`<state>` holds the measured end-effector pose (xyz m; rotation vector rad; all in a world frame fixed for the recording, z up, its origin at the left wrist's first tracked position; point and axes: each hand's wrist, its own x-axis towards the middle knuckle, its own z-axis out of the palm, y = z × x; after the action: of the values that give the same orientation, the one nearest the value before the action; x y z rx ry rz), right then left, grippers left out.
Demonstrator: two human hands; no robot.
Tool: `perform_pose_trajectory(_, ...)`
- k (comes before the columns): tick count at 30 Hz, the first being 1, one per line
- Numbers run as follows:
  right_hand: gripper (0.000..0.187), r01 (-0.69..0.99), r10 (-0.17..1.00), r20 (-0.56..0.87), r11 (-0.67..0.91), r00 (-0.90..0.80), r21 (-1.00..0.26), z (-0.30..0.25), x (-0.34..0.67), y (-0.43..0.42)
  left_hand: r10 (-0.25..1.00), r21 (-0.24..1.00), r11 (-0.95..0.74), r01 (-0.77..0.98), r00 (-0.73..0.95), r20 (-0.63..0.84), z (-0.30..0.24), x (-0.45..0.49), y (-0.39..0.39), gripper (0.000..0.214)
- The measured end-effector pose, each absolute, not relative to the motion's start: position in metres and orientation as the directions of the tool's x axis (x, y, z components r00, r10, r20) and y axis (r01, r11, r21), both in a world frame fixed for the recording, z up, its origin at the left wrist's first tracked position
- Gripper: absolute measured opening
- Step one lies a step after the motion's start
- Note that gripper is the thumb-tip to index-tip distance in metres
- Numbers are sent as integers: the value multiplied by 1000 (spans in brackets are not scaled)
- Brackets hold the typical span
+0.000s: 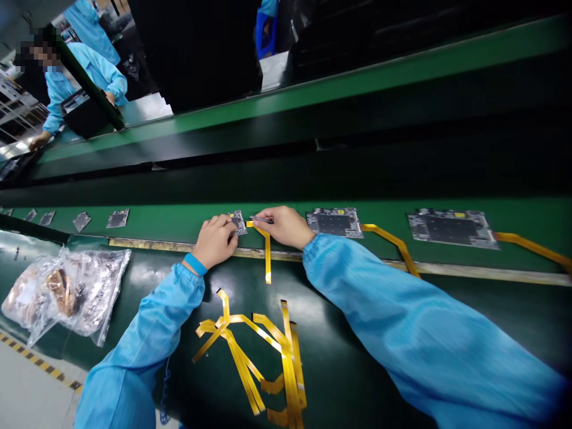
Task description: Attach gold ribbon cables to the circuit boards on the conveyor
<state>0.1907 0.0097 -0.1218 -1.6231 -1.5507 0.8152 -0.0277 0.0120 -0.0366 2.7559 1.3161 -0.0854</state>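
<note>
A small circuit board lies on the green belt, partly covered by the fingers of my left hand, which hold it at its left side. From the board's right edge a yellow flex cable runs right, then bends down over the belt's near edge. My right hand is closed around a slim grey tool that looks like tweezers, its tip above the cable by the board. I cannot make out whether the cable is joined to the board.
Loose flex cables lie in a heap on the near table. Boards with cables attached, one a circuit board, sit rightward; several bare boards sit left. A clear plastic bag lies front left. A co-worker stands across the line.
</note>
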Motion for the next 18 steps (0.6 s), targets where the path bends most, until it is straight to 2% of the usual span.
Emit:
perform_pose_trajectory(9, 24, 532, 998, 26, -8, 56, -847, -120, 203, 4, 731, 64, -675, 735, 678, -79, -41, -23, 5, 30)
perform_pose_trajectory(14, 22, 584, 1000, -8, -8, 3, -812, -118, 210, 5, 705, 98, -700, 708, 706, -62, -47, -23, 4, 32)
perform_pose_trajectory(18, 22, 588, 997, -47, -4, -58, -809, -116, 215, 11, 692, 80, -716, 693, 721, -50, -52, -20, 2, 34)
